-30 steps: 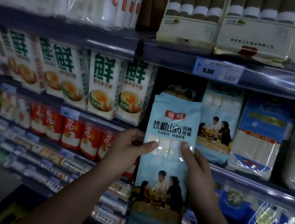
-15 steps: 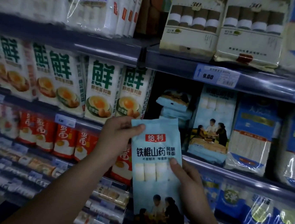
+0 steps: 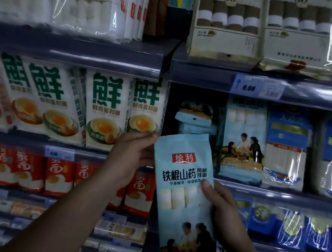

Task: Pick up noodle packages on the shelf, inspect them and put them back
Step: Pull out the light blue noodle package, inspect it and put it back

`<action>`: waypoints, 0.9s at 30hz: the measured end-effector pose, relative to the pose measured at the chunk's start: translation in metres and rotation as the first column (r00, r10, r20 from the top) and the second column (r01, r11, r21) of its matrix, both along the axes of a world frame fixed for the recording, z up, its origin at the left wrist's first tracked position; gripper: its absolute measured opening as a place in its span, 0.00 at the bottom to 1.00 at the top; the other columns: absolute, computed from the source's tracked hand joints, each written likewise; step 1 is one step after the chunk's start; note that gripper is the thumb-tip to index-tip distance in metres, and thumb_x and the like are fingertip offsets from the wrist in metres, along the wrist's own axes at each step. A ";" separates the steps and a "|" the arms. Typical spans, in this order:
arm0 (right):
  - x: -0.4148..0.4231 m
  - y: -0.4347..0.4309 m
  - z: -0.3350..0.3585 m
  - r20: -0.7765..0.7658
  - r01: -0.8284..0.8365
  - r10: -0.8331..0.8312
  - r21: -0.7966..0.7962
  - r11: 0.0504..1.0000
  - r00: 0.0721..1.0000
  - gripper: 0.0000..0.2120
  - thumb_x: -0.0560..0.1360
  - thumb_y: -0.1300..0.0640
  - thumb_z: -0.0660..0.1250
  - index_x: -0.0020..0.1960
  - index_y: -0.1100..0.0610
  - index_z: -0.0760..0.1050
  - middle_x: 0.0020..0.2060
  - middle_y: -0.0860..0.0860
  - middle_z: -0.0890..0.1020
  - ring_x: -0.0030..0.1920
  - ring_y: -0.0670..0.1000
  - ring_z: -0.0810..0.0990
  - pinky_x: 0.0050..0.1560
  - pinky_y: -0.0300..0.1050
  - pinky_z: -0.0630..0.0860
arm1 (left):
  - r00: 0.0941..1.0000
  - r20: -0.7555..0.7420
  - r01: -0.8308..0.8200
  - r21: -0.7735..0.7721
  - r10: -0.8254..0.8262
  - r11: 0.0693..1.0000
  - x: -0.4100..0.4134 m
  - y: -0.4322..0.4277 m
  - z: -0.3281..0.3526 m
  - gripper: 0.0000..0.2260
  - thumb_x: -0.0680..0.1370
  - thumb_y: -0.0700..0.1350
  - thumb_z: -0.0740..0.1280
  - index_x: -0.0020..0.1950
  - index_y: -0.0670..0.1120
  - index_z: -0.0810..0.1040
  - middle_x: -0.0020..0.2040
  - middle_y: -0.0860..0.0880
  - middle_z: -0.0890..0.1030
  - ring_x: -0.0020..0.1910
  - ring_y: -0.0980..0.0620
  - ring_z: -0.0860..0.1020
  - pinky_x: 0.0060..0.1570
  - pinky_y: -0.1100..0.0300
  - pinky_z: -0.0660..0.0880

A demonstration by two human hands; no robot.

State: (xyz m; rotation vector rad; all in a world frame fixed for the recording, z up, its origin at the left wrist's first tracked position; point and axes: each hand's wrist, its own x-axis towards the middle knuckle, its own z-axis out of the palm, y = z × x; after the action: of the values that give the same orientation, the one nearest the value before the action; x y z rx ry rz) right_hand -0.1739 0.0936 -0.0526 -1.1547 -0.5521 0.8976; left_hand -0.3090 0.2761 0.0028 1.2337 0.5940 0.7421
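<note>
I hold a tall light-blue noodle package (image 3: pixel 182 192) upright in front of the shelves, its printed front facing me and its top leaning slightly left. My left hand (image 3: pixel 128 159) grips its upper left edge, thumb over the top corner. My right hand (image 3: pixel 219 212) clasps its right side lower down, thumb on the front. Behind it, in a dark shelf slot, lie stacked packages of the same kind (image 3: pixel 195 118), and one more stands upright (image 3: pixel 244 139) to their right.
White egg-noodle packs (image 3: pixel 104 110) fill the middle shelf on the left, red packs (image 3: pixel 57 177) the shelf below. Blue noodle bags (image 3: pixel 286 148) stand at the right. A price tag reading 9.00 (image 3: pixel 256 88) hangs on the upper shelf rail (image 3: pixel 204 76).
The package has come down from the slot and nearer to me, tilting a little to the left. My left hand has shifted up to its top corner. The view has risen slightly.
</note>
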 end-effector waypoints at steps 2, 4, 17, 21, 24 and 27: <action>-0.001 0.002 -0.001 -0.008 0.048 -0.048 -0.001 0.999 0.999 0.16 0.78 0.55 0.64 0.53 0.63 0.87 0.55 0.65 0.88 0.52 0.65 0.89 0.45 0.53 0.87 | 1.000 0.018 -0.017 -0.051 0.018 0.999 0.002 0.004 -0.006 0.13 0.82 0.48 0.64 0.54 0.41 0.84 0.48 0.43 0.88 0.46 0.46 0.87 0.43 0.55 0.82; -0.001 0.004 -0.002 -0.018 0.132 -0.132 -0.007 0.991 0.991 0.17 0.79 0.53 0.65 0.56 0.65 0.85 0.53 0.65 0.88 0.52 0.65 0.89 0.48 0.56 0.86 | 0.995 -0.043 0.089 -0.037 -0.091 0.995 0.004 0.000 -0.020 0.21 0.79 0.58 0.65 0.59 0.43 0.83 0.52 0.42 0.88 0.52 0.44 0.86 0.49 0.51 0.82; 0.039 -0.006 -0.004 0.226 0.018 0.026 -0.191 0.982 0.974 0.23 0.73 0.51 0.75 0.67 0.56 0.80 0.58 0.57 0.88 0.58 0.62 0.88 0.61 0.64 0.82 | 0.966 -0.172 0.211 0.089 -0.194 0.973 0.040 -0.026 -0.039 0.12 0.74 0.38 0.75 0.57 0.45 0.85 0.50 0.46 0.89 0.50 0.45 0.87 0.49 0.50 0.84; 0.049 0.001 0.005 0.364 0.088 -0.023 -0.162 0.983 0.931 0.10 0.77 0.62 0.74 0.58 0.58 0.85 0.52 0.61 0.89 0.51 0.65 0.88 0.53 0.62 0.83 | 0.976 -0.165 0.175 0.206 -0.143 0.963 0.055 -0.016 -0.020 0.14 0.75 0.44 0.76 0.60 0.50 0.84 0.52 0.52 0.88 0.50 0.53 0.87 0.49 0.56 0.83; 0.069 0.025 0.026 0.444 0.148 -0.076 -0.129 0.981 0.893 0.07 0.77 0.62 0.74 0.55 0.58 0.86 0.49 0.58 0.90 0.50 0.61 0.89 0.53 0.57 0.85 | 0.969 -0.234 0.149 0.321 -0.074 0.935 0.061 -0.003 -0.011 0.18 0.73 0.50 0.78 0.61 0.53 0.81 0.54 0.57 0.86 0.49 0.60 0.85 0.47 0.62 0.81; 0.088 0.053 0.047 0.550 0.207 -0.100 -0.136 0.969 0.829 0.05 0.76 0.59 0.77 0.51 0.53 0.85 0.45 0.49 0.91 0.50 0.52 0.90 0.50 0.50 0.85 | 0.940 -0.342 0.154 0.412 -0.004 0.898 0.069 0.014 -0.013 0.19 0.71 0.47 0.79 0.61 0.50 0.80 0.54 0.57 0.84 0.49 0.61 0.82 0.44 0.67 0.77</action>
State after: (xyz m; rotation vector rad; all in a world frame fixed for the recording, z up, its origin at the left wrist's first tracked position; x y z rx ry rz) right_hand -0.0863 0.1462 -0.0054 -1.6218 -0.8283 0.4781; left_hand -0.2402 0.2899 -0.0106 1.8139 0.6690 0.6145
